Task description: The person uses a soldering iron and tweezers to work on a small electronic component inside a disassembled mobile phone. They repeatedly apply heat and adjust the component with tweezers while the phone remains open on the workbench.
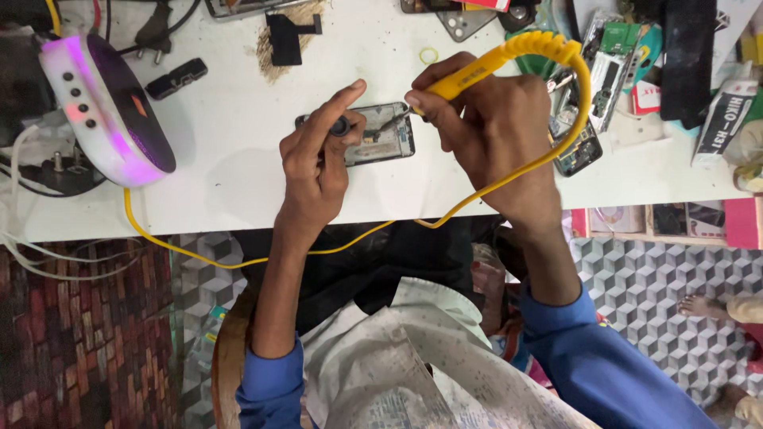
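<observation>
Fixing is under way — the open phone point(373, 135) lies on the white surface point(222, 175).

I see my left hand point(318, 155) pinching a small dark tool, my right hand point(485, 119) gripping the yellow iron point(477, 71) — tip on the phone, back not on yet.

So from my view I've got blue sleeves pushed up on both arms, bare forearms, my left hand point(318, 163) and right hand point(493, 131) bare too, no rings or watch, plus a pale patterned cloth over my lap.

Glossy yellow plastic tool handle point(469, 78)
</observation>
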